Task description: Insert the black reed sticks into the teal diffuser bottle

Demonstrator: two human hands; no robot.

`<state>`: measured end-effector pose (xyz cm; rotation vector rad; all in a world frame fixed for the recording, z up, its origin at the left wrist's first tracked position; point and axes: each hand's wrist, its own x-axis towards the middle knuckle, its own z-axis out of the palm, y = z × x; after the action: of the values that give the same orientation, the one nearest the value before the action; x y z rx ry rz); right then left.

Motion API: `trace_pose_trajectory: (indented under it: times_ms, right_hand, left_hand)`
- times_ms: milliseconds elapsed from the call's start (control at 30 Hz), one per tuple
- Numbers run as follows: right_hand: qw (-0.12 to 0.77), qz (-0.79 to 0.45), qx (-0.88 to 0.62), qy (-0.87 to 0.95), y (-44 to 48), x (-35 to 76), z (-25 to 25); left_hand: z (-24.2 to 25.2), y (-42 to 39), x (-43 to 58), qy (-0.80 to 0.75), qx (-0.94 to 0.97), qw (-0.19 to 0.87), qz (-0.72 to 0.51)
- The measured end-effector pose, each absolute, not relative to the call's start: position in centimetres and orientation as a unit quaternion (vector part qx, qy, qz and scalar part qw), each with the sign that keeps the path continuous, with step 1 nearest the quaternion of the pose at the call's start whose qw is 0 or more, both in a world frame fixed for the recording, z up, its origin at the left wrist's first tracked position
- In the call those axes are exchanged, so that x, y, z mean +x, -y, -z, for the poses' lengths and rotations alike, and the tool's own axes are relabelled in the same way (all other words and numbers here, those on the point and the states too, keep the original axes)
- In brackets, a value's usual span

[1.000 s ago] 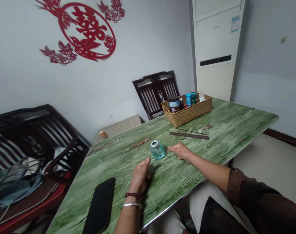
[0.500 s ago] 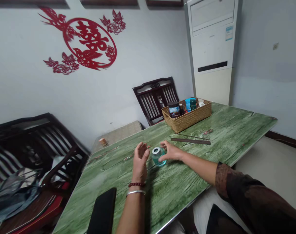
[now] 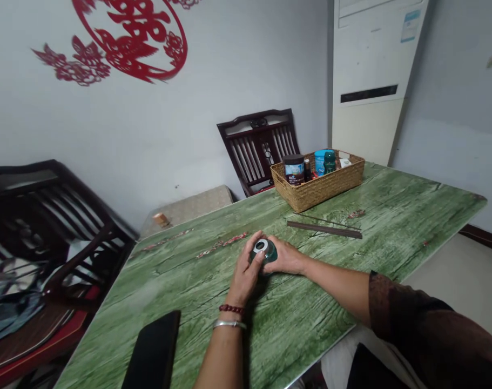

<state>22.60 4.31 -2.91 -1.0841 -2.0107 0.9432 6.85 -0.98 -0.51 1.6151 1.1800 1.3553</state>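
A small round glass bottle [image 3: 271, 253] of blue-green liquid, with a silver ring collar around its open neck, is clasped between both hands over the green wood-grain table [image 3: 181, 286]. My left hand [image 3: 247, 267] is closed around its left side, thumb near the collar. From the right, my right hand [image 3: 287, 256] wraps the bottle's other side. Much of the glass is hidden by the fingers. Beyond the right hand lies a bundle of thin dark brown sticks [image 3: 324, 229], with a single stick set apart behind it.
A woven basket [image 3: 322, 190] with a dark-lidded jar [image 3: 294, 169], a blue pack and a green bottle stands at the back right. A black phone-like slab [image 3: 153, 351] lies at the near left. Wooden chairs [image 3: 262, 148] stand beyond the table.
Both hands have closed in on the bottle; the left, formerly apart from it, now grips its side. The view has shifted, so the wall decoration sits higher.
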Motion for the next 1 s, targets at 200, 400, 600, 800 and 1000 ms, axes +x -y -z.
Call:
trace_pose_trajectory:
  times_ms: [200, 400, 600, 800, 1000]
  right_hand:
    - [0.35, -0.374, -0.382, 0.769, -4.3, 22.6, 3.2]
    - [0.345, -0.384, -0.383, 0.766, -4.3, 22.8, 2.9]
    - [0.359, -0.389, -0.366, 0.765, -4.5, 22.8, 3.2]
    - [0.347, -0.388, -0.379, 0.765, -4.4, 22.8, 3.1]
    - [0.348, -0.392, -0.369, 0.767, -4.4, 22.9, 2.9]
  left_hand:
    - [0.7, 0.7, 6.9, -0.481, 0.609, 0.313, -0.548]
    - [1.2, 0.8, 6.4, -0.453, 0.602, 0.315, -0.578]
    - [1.3, 0.9, 6.1, -0.443, 0.563, 0.367, -0.593]
    - [1.4, 0.8, 5.9, -0.476, 0.522, 0.341, -0.621]
    - [1.4, 0.6, 6.1, -0.431, 0.535, 0.389, -0.614]
